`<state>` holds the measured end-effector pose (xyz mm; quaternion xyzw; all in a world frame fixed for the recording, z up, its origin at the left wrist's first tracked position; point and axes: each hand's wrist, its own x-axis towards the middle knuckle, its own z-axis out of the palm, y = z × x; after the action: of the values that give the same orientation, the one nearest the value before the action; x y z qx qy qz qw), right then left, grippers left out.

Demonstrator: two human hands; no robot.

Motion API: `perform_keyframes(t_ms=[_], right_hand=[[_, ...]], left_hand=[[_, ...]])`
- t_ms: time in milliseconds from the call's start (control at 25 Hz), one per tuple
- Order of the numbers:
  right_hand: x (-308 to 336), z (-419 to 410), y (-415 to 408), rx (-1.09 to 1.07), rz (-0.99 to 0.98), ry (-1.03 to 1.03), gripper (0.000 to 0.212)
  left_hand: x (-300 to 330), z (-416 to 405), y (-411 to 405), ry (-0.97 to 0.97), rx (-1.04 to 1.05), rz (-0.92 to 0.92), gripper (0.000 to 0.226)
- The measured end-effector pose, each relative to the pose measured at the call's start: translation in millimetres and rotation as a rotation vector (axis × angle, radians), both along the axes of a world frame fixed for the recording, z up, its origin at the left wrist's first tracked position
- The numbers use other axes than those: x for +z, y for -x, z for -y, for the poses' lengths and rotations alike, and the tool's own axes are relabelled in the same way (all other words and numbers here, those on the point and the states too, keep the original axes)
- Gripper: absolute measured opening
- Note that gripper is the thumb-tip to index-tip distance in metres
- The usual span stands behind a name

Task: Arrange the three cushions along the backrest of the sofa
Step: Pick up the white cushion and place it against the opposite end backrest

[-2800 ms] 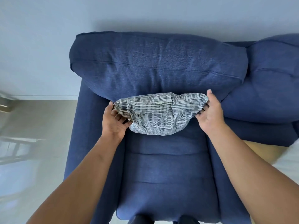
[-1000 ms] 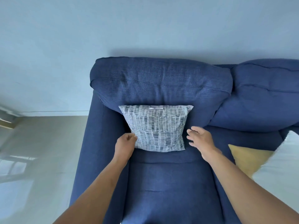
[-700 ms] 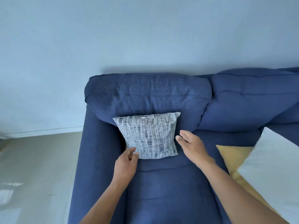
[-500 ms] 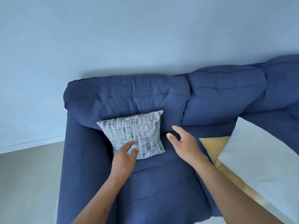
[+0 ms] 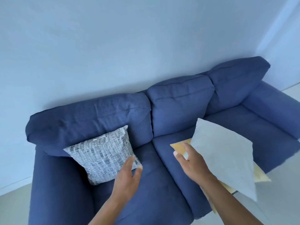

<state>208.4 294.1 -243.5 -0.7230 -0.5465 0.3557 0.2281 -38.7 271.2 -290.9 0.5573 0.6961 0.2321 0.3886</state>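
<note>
I see a big blue sofa (image 5: 170,184) against a pale wall (image 5: 113,46). The grey patterned cushion (image 5: 103,154) stands on the seat at the sofa's left end and leans back on the backrest (image 5: 90,117). It is tipped a bit, with one corner low by the seat.

My left hand (image 5: 128,174) is just in front of that cushion's low right corner. The fingers are spread and loose, and they hold nothing. I cannot tell if a fingertip touches the cushion.

My right hand (image 5: 190,161) is over the middle seat. Its fingers are spread too, and it holds nothing. It is right by the corner of the yellow cushion (image 5: 178,146).

The yellow cushion lies flat on the seat. The white cushion (image 5: 225,156) lies on top of it and covers most of it. Both sit toward the front of the seat, and they stick out past its front edge. They are away from the backrest.

The floor (image 5: 13,207) shows at the bottom left.
</note>
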Motion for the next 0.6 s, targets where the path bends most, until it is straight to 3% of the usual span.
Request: perform_keyframes(t_ms=[360,600], right_hand=[[6.8,78.3,-188.2,-0.175,-0.052,-0.026,0.069],[8.0,81.6,-241.7,-0.185,-0.044,-0.035,0.069]], left_hand=[[38.1,22.2,-188.9,-0.094,-0.156,-0.016,0.064],[52.0,29.5,-251.3,-0.098,-0.187,-0.038,0.051]])
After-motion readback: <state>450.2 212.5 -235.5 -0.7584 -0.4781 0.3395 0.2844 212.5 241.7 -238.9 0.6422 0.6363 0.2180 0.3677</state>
